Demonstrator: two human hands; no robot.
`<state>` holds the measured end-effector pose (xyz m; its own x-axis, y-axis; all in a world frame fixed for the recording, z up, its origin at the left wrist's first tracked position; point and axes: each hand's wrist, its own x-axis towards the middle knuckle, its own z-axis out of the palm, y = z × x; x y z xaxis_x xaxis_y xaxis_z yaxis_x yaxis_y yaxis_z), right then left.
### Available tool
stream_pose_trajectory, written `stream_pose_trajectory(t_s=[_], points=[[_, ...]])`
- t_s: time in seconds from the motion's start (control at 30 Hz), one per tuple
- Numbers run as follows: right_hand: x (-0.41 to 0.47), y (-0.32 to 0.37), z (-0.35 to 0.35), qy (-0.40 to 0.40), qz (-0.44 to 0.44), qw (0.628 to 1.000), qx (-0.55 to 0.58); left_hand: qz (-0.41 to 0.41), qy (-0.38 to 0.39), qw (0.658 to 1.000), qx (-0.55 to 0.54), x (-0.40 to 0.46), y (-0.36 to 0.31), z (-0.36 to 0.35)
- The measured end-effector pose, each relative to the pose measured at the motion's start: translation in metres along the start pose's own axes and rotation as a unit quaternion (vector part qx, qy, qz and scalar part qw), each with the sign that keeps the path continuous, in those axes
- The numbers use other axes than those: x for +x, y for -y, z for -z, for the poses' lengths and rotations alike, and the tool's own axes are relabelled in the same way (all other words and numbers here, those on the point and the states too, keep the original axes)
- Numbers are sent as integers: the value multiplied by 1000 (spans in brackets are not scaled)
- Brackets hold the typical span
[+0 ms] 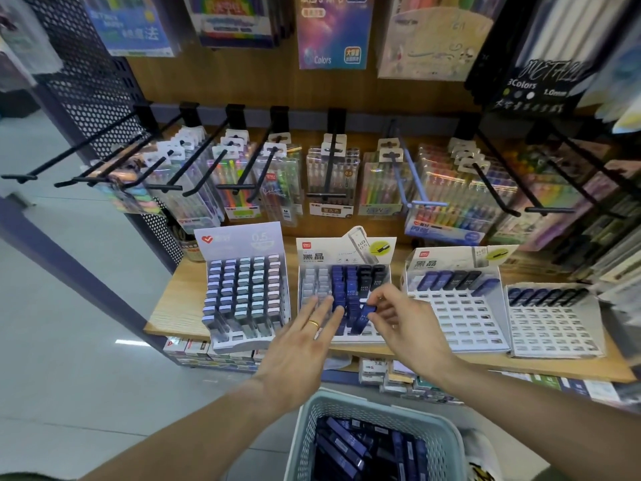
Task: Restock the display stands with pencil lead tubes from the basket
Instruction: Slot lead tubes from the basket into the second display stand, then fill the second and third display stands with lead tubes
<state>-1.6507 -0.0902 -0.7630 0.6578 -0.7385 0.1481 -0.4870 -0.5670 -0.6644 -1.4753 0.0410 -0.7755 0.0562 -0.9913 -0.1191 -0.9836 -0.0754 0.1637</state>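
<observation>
One dark blue plastic lead tube (365, 318) sits pinched in my right hand (402, 324) over the middle white cardboard display stand (347, 253), so I'd steady neighbouring rows with my left hand's (301, 345) spread fingers and seat it upright.

Left stand header (242, 239): showing "0.5".
Middle stand header (341, 249): showing "deli", "HB 0.5".
Hanging purple pack (333, 33): reading "Colors".
Black pack (536, 81): reading "3Colors".
</observation>
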Motion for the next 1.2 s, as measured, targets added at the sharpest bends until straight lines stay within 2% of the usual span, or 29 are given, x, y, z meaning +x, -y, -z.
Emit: stream_pose_trajectory(t_s=[0.27,0.5,0.73,0.93,1.07,1.2], points=[[5,-11,-9,12,15,999,-27,10,46,999,24,-1,-6,6],[10,-7,-18,21,39,999,-25,12,44,999,13,2,-1,1],[10,-14,-24,44,42,996,-72,10,44,999,-17,3,6,-5],[12,-7,-20,64,21,994,-82,1,31,998,-57,13,14,2],[1,0,-6,50,4,992,-116,-18,-1,1000,-16,7,12,7],[-30,-1,16,110,-37,985,-126,-43,24,998,-25,-12,6,12]])
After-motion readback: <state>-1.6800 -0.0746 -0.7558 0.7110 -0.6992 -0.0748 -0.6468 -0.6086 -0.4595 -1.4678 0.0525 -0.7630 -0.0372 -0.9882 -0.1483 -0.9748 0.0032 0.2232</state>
